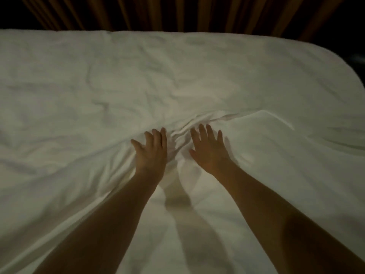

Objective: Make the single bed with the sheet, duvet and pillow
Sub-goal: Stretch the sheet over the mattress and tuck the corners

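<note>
Two hands, left hand (151,150) and right hand (209,150), press flat, fingers spread, grip holding nothing, on one white sheet (98,86).

Dim room, pleated brown curtain (177,12) behind, darkness at right.

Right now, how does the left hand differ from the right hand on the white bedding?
The left hand lies left of the bunched creases; the right hand lies right of them. The left hand's fingers are closer together; the right hand's spread wider. Both lie open, palm down on the white bedding.
</note>
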The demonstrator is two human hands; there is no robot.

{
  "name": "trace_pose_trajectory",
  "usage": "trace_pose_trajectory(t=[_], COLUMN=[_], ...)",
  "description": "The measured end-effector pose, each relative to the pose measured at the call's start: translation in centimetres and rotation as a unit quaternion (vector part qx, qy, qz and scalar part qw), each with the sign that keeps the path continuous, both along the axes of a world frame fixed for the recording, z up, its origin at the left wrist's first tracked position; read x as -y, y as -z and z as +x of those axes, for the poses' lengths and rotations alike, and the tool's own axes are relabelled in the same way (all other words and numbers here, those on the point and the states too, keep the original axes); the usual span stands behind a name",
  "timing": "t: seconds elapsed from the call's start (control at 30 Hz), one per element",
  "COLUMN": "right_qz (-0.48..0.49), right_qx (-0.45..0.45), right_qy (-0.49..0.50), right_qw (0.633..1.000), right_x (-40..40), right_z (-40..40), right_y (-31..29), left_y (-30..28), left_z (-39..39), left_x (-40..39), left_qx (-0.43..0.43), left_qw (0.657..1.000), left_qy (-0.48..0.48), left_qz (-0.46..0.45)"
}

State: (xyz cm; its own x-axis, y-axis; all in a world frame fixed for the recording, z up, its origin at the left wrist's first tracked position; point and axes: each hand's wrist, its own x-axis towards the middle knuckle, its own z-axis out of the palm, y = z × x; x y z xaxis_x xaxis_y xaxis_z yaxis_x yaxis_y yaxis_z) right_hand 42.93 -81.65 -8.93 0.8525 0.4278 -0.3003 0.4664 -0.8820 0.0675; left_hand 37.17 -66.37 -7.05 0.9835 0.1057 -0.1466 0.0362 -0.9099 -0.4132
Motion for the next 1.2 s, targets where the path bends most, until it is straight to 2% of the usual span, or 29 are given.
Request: trace_pose_trajectory(t=[0.2, 0.27, 0.47, 0.57, 0.63, 0.7, 0.77, 0.83, 0.93, 1.0, 1.1, 1.2], right_qz=[0.072, 0.089, 0.046, 0.045, 0.035, 0.030, 0.045, 0.072, 0.103, 0.146, 0.167, 0.148], right_qx=[0.076, 0.100, 0.115, 0.086, 0.081, 0.107, 0.137, 0.171, 0.137, 0.125, 0.141, 0.151], right_qy=[-0.067, -0.109, -0.193, -0.240, -0.200, -0.150, -0.144, -0.180, -0.232, -0.225, -0.251, -0.263], right_qw=[0.992, 0.985, 0.973, 0.966, 0.976, 0.982, 0.979, 0.966, 0.957, 0.955, 0.943, 0.941], right_x=[-7.0, -9.3, -17.0, -22.6, -26.1, -28.8, -30.6, -31.2, -32.2, -33.7, -35.4, -35.5], right_z=[-5.3, -7.5, -12.6, -14.9, -15.7, -15.9, -15.7, -15.5, -16.3, -16.6, -15.9, -15.4], right_y=[-0.2, -0.4, -1.1, -2.0, -1.6, -1.9, -2.2, -2.1, -2.9, -3.3, -4.5, -5.1], left_y=[-0.5, 0.3, 0.3, 0.4, 0.7, 0.1, -1.0, -1.2, -3.1, -4.0, -5.3, -3.1], left_z=[-7.2, -9.6, -15.3, -16.9, -17.1, -17.0, -16.4, -16.5, -16.8, -16.0, -16.7, -20.1], left_x=[-6.8, -8.9, -14.7, -20.7, -24.8, -27.8, -29.4, -29.8, -29.5, -29.6, -30.7, -31.7], left_qx=[-0.026, -0.054, -0.081, -0.023, 0.041, 0.070, 0.075, 0.079, 0.044, 0.009, 0.040, 0.052], left_qw=[0.996, 0.995, 0.996, 1.000, 0.997, 0.997, 0.997, 0.996, 0.997, 0.994, 0.990, 0.985], left_qy=[-0.075, -0.085, -0.043, 0.002, 0.059, 0.033, -0.010, 0.003, 0.034, 0.006, -0.008, -0.052], left_qz=[0.038, 0.020, 0.007, 0.015, 0.024, -0.010, -0.009, -0.031, -0.062, -0.110, -0.134, -0.154])
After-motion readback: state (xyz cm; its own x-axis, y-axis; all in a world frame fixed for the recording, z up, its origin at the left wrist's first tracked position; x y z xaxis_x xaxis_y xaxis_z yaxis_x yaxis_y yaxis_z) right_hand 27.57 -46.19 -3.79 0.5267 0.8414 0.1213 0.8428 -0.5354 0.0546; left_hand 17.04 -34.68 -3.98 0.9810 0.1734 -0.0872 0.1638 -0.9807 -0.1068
